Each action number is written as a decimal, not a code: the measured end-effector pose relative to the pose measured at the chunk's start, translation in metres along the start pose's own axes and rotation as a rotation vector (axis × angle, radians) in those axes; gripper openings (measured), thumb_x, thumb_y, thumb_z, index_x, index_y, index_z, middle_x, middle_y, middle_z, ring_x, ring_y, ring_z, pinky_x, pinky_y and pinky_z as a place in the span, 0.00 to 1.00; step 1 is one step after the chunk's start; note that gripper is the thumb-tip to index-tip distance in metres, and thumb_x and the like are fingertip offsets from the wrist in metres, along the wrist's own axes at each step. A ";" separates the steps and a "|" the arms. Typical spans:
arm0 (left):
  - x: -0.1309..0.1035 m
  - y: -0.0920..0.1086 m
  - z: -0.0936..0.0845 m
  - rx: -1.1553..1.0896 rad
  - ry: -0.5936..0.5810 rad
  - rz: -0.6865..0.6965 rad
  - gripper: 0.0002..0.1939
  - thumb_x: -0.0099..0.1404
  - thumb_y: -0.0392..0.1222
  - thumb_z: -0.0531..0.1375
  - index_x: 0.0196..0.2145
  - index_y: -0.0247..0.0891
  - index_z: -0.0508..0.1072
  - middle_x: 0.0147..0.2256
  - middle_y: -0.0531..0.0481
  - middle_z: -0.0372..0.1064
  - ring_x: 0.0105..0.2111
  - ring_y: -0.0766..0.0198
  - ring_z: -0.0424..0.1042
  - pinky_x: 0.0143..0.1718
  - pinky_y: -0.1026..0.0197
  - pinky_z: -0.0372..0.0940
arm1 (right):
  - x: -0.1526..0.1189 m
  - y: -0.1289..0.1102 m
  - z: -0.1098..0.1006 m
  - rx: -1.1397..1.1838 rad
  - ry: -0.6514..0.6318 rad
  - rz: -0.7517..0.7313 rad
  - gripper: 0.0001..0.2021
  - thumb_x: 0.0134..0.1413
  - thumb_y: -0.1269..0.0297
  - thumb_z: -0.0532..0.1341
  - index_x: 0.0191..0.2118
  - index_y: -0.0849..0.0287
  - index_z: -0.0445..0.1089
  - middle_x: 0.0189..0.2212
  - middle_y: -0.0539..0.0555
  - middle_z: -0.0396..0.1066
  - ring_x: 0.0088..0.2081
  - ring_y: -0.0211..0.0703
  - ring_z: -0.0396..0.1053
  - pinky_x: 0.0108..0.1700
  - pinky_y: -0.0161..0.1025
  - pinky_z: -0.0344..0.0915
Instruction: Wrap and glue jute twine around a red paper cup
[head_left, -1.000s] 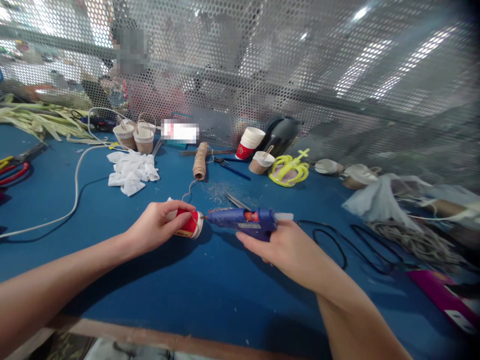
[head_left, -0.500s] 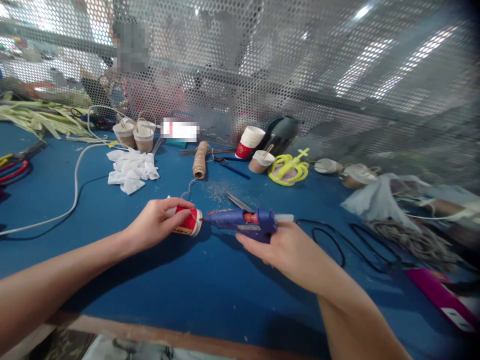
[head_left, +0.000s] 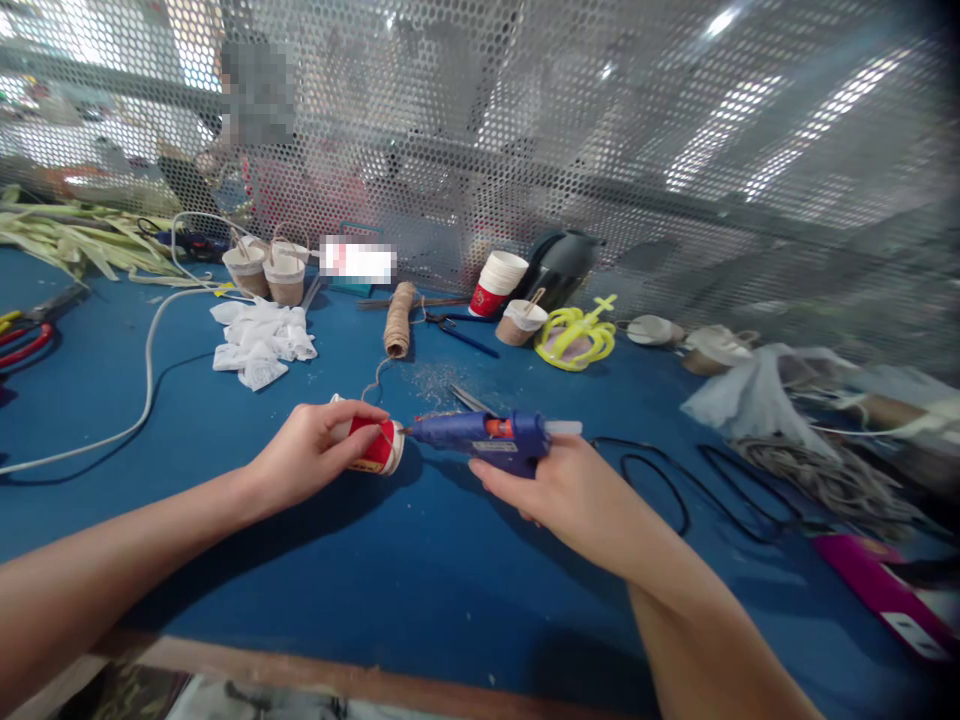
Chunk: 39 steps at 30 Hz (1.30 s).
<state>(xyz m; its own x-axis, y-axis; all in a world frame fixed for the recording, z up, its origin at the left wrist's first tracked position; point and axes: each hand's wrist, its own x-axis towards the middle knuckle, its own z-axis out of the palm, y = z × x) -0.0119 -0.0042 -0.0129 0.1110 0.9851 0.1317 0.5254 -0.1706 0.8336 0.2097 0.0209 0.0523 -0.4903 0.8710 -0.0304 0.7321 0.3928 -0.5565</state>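
Note:
My left hand (head_left: 319, 445) is closed around a red and white paper cup (head_left: 381, 452) lying on its side, its rim facing right. A strand of twine crosses the cup under my fingers and runs back to a roll of twine (head_left: 399, 320). In my right hand (head_left: 551, 480) is a blue glue gun (head_left: 480, 435) with a clear glue stick poking out of its back. The nozzle points left and is at the cup's rim; whether it touches cannot be made out. Scissors (head_left: 469, 398) lie partly hidden behind the glue gun.
Pliers (head_left: 469, 335), stacked paper cups (head_left: 499, 280), a twine-covered cup (head_left: 519, 322) and a yellow crown-shaped piece (head_left: 576, 338) stand farther back. White cloth (head_left: 262, 340) and a white cord (head_left: 154, 350) are at left. The glue gun's black cable (head_left: 675, 465) trails right. Perforated metal (head_left: 420, 130) closes off the back.
The glue gun has shifted very slightly left and up in my right hand. The cup and my left hand hold nearly the same place.

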 end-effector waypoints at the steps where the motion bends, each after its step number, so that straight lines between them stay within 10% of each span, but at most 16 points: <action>1: 0.000 0.000 0.000 0.009 -0.001 0.004 0.18 0.60 0.47 0.52 0.41 0.34 0.73 0.31 0.47 0.74 0.30 0.62 0.71 0.30 0.64 0.64 | 0.001 0.000 0.000 -0.003 0.002 0.004 0.06 0.49 0.67 0.56 0.23 0.57 0.64 0.08 0.42 0.55 0.14 0.34 0.55 0.22 0.33 0.56; 39: -0.002 0.002 -0.002 0.146 0.016 0.105 0.15 0.61 0.43 0.52 0.39 0.36 0.74 0.26 0.52 0.74 0.25 0.68 0.70 0.27 0.69 0.63 | 0.009 0.003 0.003 0.084 -0.030 0.139 0.13 0.47 0.63 0.57 0.16 0.59 0.63 0.08 0.44 0.59 0.13 0.33 0.60 0.19 0.30 0.58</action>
<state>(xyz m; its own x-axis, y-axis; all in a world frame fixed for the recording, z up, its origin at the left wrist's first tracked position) -0.0128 -0.0068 -0.0111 0.1591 0.9616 0.2235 0.6287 -0.2732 0.7281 0.2060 0.0284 0.0475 -0.4018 0.9055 -0.1362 0.7527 0.2419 -0.6123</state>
